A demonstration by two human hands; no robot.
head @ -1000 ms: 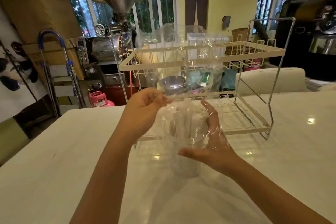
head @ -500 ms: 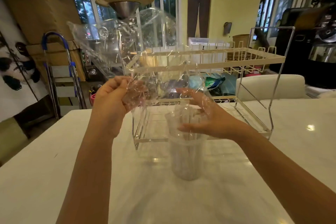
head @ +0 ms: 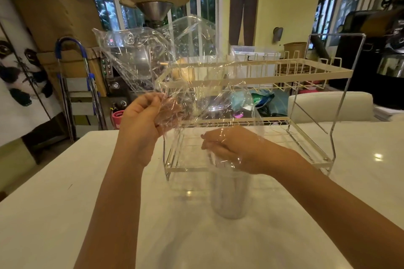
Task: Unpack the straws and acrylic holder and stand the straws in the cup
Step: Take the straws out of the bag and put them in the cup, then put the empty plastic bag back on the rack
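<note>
Since the earlier frames, the clear plastic wrap has come off the cup and now balloons up and to the left, where before it still draped over the cup's mouth. The person's left hand has risen away from the cup and grips a bunched corner of the wrap, fingers curled round the crumpled film at the height of the rack's lower shelf. The right hand has turned from a flat, upright palm beside the cup to a hand lying palm-down over the cup's rim, fingers curled inward; a trailing edge of the film lies across its back and knuckles. Whether those fingers actually pinch the film or the straws cannot be told, since the sheen hides the fingertips.

The clear cup stands upright on the white table, near the middle, just in front of the rack. The straws show only as pale upright streaks through the cup wall, standing inside it.

Behind the cup stands a two-tier rack with cream rails and a wire frame, its near lower edge just behind the cup. A white chair back shows at the far right beyond the table, and a blue-handled trolley stands at the far left.
</note>
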